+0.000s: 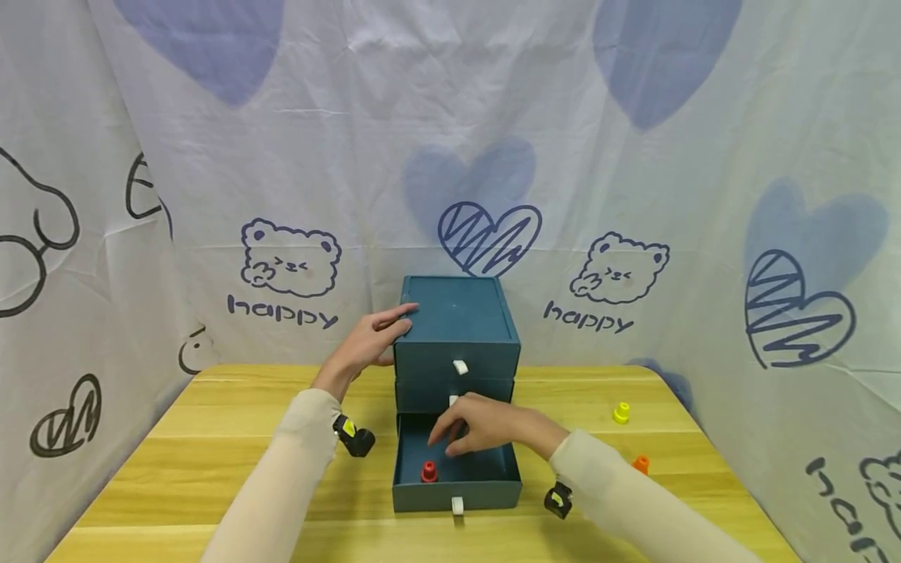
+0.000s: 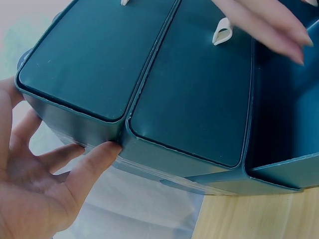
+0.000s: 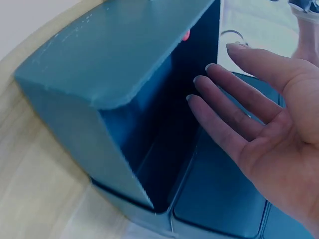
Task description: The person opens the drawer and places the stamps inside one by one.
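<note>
A dark teal drawer cabinet [image 1: 457, 309] stands at the middle of the table, its bottom drawer [image 1: 422, 498] pulled out toward me. Near the drawer's front left corner stands a small red stepped plastic piece [image 1: 428, 472]. My left hand [image 1: 364, 342] rests against the cabinet's upper left side; in the left wrist view its fingertips touch the side panel. Over the pulled-out drawer hovers my right hand [image 1: 486, 424], fingers loosely bent and holding nothing. In the right wrist view, that hand [image 3: 269, 119] has its fingers apart beside the drawer's opening.
On the table's right part stand a small yellow piece [image 1: 621, 413] and an orange piece [image 1: 641, 464], the latter partly behind my right sleeve. White tabs [image 1: 461, 367] serve as drawer pulls. A printed cloth [image 1: 380, 195] hangs behind the wooden table [image 1: 232, 438].
</note>
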`<action>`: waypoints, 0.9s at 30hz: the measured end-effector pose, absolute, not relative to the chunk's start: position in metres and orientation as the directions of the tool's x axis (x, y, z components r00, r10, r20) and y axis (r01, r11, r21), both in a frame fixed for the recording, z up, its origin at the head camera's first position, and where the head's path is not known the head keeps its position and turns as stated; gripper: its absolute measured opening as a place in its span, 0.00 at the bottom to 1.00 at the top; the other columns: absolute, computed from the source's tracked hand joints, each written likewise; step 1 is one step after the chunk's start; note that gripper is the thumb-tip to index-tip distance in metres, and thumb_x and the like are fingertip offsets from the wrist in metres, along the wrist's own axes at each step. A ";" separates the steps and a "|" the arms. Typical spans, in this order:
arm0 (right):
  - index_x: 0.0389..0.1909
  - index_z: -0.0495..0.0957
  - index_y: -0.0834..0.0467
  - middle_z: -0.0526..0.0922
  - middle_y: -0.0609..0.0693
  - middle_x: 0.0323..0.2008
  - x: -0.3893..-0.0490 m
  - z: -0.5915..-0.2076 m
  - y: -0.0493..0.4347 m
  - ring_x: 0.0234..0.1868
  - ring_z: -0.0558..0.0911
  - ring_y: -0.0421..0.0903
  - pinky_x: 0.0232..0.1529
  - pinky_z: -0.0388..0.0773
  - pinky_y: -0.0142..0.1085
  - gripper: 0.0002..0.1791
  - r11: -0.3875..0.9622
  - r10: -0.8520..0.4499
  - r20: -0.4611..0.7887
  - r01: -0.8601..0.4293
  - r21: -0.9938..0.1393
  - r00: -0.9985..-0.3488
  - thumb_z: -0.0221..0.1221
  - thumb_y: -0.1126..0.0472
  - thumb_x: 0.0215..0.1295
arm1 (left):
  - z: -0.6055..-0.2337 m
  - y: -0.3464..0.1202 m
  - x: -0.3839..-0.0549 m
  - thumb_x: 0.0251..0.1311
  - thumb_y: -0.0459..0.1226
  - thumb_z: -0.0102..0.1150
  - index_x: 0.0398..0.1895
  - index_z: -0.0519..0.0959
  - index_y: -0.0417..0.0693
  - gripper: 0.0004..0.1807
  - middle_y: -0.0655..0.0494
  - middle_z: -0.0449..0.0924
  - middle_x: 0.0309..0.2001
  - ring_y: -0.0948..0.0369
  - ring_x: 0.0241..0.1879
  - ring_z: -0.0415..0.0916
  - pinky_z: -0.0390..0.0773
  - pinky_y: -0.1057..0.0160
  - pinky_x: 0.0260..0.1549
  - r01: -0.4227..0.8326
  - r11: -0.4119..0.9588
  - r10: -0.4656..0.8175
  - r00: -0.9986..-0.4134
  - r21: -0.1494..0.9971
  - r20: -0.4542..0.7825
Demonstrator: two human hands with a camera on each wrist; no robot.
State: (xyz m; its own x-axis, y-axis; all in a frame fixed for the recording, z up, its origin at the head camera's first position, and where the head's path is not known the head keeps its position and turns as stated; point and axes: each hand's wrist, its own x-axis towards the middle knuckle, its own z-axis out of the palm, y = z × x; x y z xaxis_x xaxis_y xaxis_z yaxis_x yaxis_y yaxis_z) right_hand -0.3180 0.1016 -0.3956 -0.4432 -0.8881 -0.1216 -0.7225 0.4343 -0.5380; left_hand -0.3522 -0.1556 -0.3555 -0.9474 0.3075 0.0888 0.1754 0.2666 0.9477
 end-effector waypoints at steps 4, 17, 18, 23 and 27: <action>0.56 0.86 0.56 0.89 0.49 0.53 -0.316 -0.392 0.113 0.50 0.89 0.43 0.51 0.85 0.28 0.16 0.442 -0.877 -0.099 -0.708 -0.551 -0.470 0.66 0.65 0.68 | -0.355 -0.155 -0.352 0.79 0.49 0.48 0.80 0.63 0.60 0.29 0.47 0.50 0.84 0.41 0.80 0.53 0.71 0.31 0.66 0.177 0.262 0.311 -0.946 0.949 0.091; 0.54 0.87 0.59 0.89 0.55 0.53 -0.315 -0.382 0.161 0.48 0.88 0.43 0.50 0.86 0.31 0.15 0.487 -0.814 -0.043 -0.640 -0.594 -0.580 0.66 0.64 0.68 | -0.356 -0.156 -0.353 0.80 0.48 0.48 0.80 0.63 0.59 0.29 0.47 0.49 0.84 0.41 0.81 0.52 0.70 0.31 0.66 0.178 0.247 0.315 -0.944 0.953 0.095; 0.54 0.87 0.58 0.89 0.55 0.53 -0.315 -0.382 0.165 0.48 0.88 0.43 0.50 0.86 0.33 0.15 0.490 -0.809 -0.038 -0.638 -0.594 -0.586 0.66 0.64 0.68 | -0.356 -0.155 -0.353 0.80 0.48 0.48 0.80 0.63 0.59 0.29 0.47 0.49 0.84 0.41 0.81 0.52 0.70 0.31 0.66 0.179 0.246 0.315 -0.944 0.953 0.095; 0.52 0.88 0.54 0.89 0.54 0.52 -0.321 -0.384 0.189 0.47 0.87 0.42 0.50 0.88 0.35 0.13 0.509 -0.784 -0.008 -0.634 -0.582 -0.621 0.66 0.64 0.68 | -0.357 -0.155 -0.354 0.80 0.48 0.48 0.80 0.63 0.59 0.29 0.48 0.49 0.84 0.41 0.81 0.52 0.70 0.30 0.66 0.186 0.249 0.318 -0.943 0.951 0.101; 0.51 0.88 0.55 0.89 0.54 0.51 -0.326 -0.384 0.208 0.47 0.88 0.45 0.48 0.88 0.35 0.13 0.523 -0.762 0.005 -0.620 -0.585 -0.648 0.66 0.64 0.68 | -0.357 -0.155 -0.353 0.80 0.48 0.47 0.80 0.63 0.59 0.29 0.48 0.49 0.84 0.41 0.81 0.52 0.70 0.30 0.66 0.186 0.247 0.320 -0.942 0.951 0.101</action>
State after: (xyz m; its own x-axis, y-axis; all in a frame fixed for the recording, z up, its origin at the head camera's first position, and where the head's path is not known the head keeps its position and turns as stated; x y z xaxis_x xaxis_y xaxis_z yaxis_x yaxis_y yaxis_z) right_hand -0.3264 0.2078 -0.3839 -0.6476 -0.7620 0.0053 -0.6202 0.5230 -0.5847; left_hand -0.3534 -0.1555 -0.3573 -0.9421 0.3199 0.1007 0.1857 0.2475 0.9509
